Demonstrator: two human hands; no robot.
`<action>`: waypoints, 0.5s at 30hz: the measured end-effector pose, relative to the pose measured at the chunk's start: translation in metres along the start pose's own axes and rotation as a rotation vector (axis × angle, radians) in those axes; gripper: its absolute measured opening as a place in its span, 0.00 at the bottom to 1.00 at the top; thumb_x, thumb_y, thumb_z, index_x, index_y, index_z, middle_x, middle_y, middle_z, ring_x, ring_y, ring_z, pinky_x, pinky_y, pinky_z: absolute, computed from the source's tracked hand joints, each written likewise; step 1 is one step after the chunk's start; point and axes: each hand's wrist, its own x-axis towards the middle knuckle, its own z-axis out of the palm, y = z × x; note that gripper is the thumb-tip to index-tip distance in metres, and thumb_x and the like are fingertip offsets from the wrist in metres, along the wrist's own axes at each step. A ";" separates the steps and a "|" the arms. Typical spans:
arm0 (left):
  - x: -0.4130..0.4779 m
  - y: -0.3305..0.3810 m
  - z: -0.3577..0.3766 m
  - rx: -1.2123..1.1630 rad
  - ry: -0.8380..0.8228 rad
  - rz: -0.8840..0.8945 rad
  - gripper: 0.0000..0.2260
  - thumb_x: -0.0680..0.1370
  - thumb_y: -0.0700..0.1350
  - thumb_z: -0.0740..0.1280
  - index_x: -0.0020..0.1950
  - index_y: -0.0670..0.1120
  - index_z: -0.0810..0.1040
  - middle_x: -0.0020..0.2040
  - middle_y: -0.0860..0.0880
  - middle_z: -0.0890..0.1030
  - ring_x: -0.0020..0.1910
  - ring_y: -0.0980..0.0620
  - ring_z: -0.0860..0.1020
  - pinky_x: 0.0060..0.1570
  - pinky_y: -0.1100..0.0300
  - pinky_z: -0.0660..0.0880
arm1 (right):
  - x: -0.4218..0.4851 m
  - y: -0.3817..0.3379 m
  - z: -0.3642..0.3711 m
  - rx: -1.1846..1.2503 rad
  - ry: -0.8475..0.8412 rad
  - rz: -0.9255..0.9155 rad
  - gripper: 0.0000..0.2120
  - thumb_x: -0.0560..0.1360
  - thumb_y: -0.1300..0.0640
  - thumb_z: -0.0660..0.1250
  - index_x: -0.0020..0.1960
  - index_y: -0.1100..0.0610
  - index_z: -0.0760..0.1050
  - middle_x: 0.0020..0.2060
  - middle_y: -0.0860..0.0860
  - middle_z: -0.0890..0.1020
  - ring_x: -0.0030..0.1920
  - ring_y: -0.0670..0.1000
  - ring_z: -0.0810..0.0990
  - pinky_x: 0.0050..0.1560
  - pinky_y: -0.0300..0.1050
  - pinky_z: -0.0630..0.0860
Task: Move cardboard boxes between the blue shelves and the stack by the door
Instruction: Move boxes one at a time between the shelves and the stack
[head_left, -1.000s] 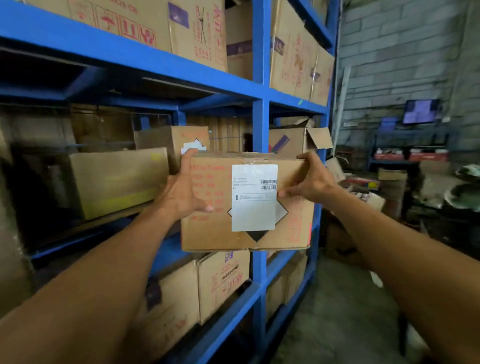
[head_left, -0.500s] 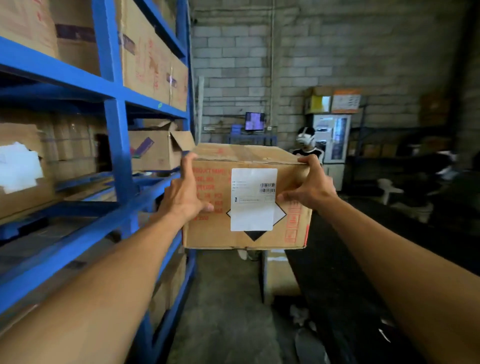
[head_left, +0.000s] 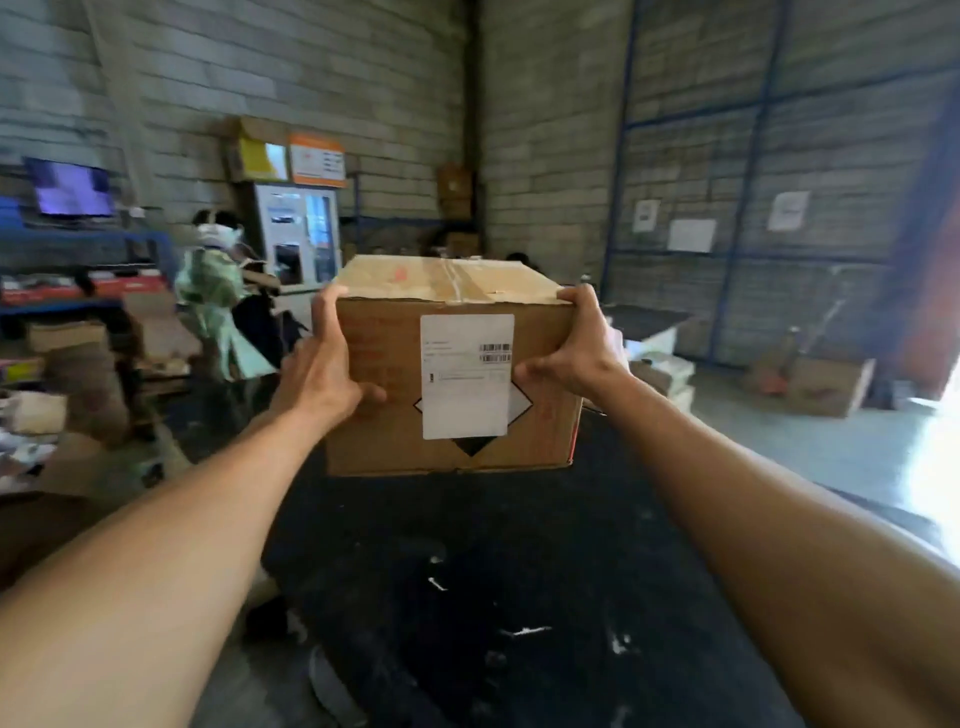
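I hold a brown cardboard box (head_left: 395, 431) out in front of me at chest height, in the middle of the view. It carries a white label with barcodes over a black diamond mark, and clear tape runs across its top. My left hand (head_left: 322, 374) grips its left side, thumb on the near face. My right hand (head_left: 576, 353) grips the upper right corner. The blue shelves are out of view. A cardboard box (head_left: 826, 384) lies on the floor at the right, near the bright doorway.
A large black surface (head_left: 493, 597) spreads below the box. A person in a green patterned top (head_left: 218, 306) stands at the left by cluttered boxes. A white machine (head_left: 296, 234) and a lit screen (head_left: 70, 189) stand along the block wall. Bright light (head_left: 940, 462) floods in at the right.
The view has swung right, away from the blue shelves, which have left the frame. The box stays in both hands and now faces the far corner and the bright doorway side.
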 end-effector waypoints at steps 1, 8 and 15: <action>0.003 0.007 0.015 -0.017 -0.027 0.044 0.51 0.63 0.42 0.81 0.74 0.54 0.48 0.62 0.39 0.74 0.56 0.35 0.76 0.55 0.37 0.74 | -0.002 0.013 -0.010 -0.017 0.028 0.026 0.44 0.58 0.49 0.83 0.66 0.44 0.62 0.56 0.51 0.77 0.56 0.56 0.76 0.55 0.54 0.77; -0.005 0.051 0.086 -0.271 -0.283 0.253 0.51 0.65 0.45 0.80 0.73 0.58 0.45 0.67 0.39 0.71 0.62 0.34 0.73 0.60 0.35 0.71 | -0.062 0.056 -0.071 -0.171 0.269 0.233 0.46 0.54 0.46 0.84 0.65 0.44 0.62 0.53 0.48 0.73 0.55 0.54 0.74 0.54 0.54 0.78; -0.060 0.101 0.096 -0.529 -0.500 0.480 0.53 0.63 0.41 0.81 0.75 0.52 0.48 0.68 0.39 0.70 0.65 0.37 0.71 0.61 0.40 0.70 | -0.181 0.050 -0.126 -0.286 0.498 0.498 0.27 0.65 0.56 0.80 0.54 0.50 0.66 0.52 0.47 0.73 0.56 0.50 0.77 0.43 0.37 0.75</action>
